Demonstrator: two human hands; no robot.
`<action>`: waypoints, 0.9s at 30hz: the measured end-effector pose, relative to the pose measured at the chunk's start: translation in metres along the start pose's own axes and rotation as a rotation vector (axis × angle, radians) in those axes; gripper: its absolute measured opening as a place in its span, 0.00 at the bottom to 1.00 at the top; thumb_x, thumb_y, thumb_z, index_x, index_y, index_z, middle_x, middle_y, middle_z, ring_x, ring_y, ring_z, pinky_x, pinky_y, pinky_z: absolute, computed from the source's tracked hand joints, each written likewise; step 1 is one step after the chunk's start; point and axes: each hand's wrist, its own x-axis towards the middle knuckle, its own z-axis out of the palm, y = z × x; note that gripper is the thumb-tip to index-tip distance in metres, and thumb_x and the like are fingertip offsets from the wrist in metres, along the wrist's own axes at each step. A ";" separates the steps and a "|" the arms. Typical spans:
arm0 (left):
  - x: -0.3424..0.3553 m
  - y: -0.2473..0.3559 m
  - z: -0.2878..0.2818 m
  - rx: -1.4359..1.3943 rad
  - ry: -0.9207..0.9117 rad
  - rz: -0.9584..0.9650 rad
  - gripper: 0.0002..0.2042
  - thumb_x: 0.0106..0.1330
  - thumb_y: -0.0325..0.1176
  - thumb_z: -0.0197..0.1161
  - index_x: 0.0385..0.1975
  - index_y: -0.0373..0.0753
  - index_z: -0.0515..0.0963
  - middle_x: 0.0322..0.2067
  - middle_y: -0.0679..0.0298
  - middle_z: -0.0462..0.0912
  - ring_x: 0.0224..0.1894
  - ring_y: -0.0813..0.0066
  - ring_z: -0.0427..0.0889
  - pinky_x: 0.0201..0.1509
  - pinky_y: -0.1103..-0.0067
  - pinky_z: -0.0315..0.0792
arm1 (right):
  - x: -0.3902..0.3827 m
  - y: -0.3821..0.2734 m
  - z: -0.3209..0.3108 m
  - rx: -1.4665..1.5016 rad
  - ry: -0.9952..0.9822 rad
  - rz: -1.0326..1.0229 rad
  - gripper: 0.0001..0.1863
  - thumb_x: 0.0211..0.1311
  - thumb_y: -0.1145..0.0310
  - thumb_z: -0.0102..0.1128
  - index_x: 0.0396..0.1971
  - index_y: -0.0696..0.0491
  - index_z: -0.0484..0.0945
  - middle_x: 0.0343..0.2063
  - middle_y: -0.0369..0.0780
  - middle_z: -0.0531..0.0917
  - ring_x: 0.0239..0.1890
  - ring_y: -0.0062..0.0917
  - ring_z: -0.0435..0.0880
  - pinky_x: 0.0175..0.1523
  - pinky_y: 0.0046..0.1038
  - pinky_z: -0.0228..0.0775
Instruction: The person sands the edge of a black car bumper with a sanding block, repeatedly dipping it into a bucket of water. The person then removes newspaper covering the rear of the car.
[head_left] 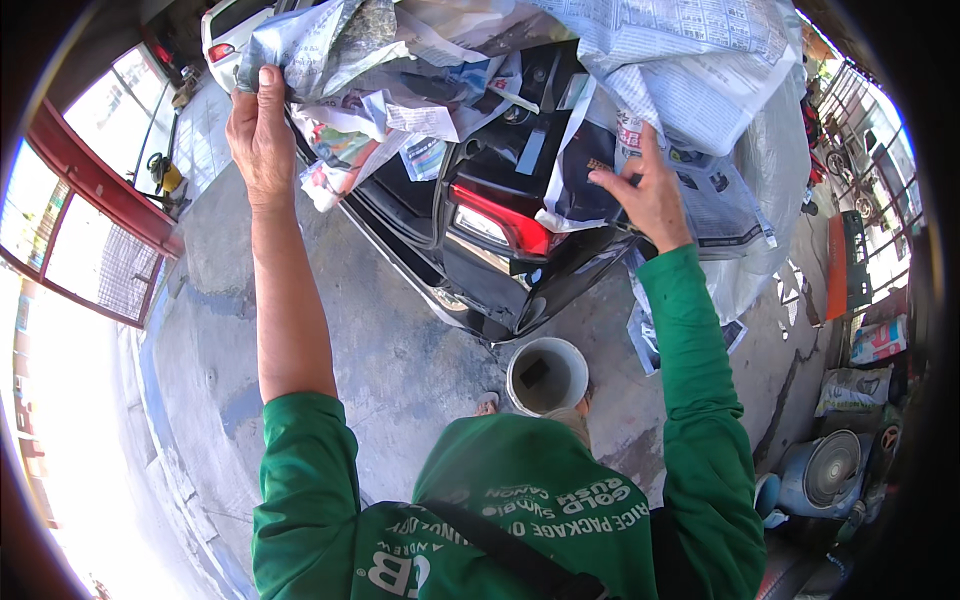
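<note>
My left hand [262,140] grips the edge of a crumpled newspaper sheet [315,45], its thumb pointing up. My right hand [655,195] is at the other side of the car's rear corner, thumb and forefinger spread apart, with the forefinger against the hanging newspaper [690,90]. Its other fingers are mostly hidden. Between my hands is a black car [485,275], with a red and clear tail light [500,220] bare at the corner. Torn newspaper strips [425,120] lie loosely over the bodywork around it.
A white bucket [570,362] with a dark block inside stands on the concrete floor [330,330] by my feet. Clear plastic sheeting [785,170] hangs at the right of the car. A blue drum-shaped fan [825,470] and sacks [855,390] line the right side.
</note>
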 end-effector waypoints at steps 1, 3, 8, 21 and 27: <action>0.001 0.008 0.008 -0.045 -0.003 0.070 0.27 0.76 0.54 0.63 0.26 0.32 0.78 0.23 0.69 0.73 0.31 0.79 0.65 0.41 0.75 0.65 | 0.007 0.012 -0.012 -0.048 0.025 0.010 0.55 0.54 0.55 0.82 0.75 0.61 0.58 0.17 0.41 0.78 0.19 0.25 0.77 0.30 0.29 0.71; -0.002 0.020 0.016 -0.119 0.003 0.113 0.26 0.76 0.55 0.62 0.30 0.32 0.81 0.23 0.67 0.77 0.31 0.78 0.68 0.44 0.75 0.68 | 0.008 0.011 -0.036 -0.138 -0.044 0.055 0.50 0.54 0.54 0.82 0.71 0.61 0.66 0.17 0.40 0.78 0.18 0.25 0.77 0.29 0.30 0.70; -0.003 0.014 0.053 -0.349 -0.066 0.009 0.27 0.77 0.55 0.61 0.31 0.32 0.81 0.24 0.69 0.77 0.31 0.80 0.70 0.38 0.78 0.66 | -0.057 -0.045 -0.008 -0.040 -0.185 -0.140 0.36 0.52 0.47 0.80 0.61 0.43 0.82 0.22 0.37 0.84 0.20 0.27 0.82 0.28 0.32 0.74; -0.093 -0.041 0.164 0.169 -0.903 0.176 0.64 0.49 0.56 0.83 0.78 0.29 0.49 0.72 0.34 0.62 0.75 0.41 0.63 0.77 0.63 0.60 | -0.059 -0.044 0.038 -0.356 -0.240 -0.304 0.14 0.65 0.56 0.69 0.43 0.49 0.84 0.21 0.39 0.84 0.27 0.36 0.87 0.33 0.39 0.77; -0.060 -0.037 0.166 0.498 -0.871 0.337 0.18 0.62 0.39 0.71 0.52 0.48 0.83 0.40 0.50 0.89 0.46 0.44 0.88 0.50 0.56 0.80 | -0.049 -0.046 0.025 -0.294 -0.280 -0.278 0.10 0.64 0.64 0.66 0.26 0.52 0.79 0.21 0.44 0.83 0.27 0.42 0.86 0.33 0.43 0.77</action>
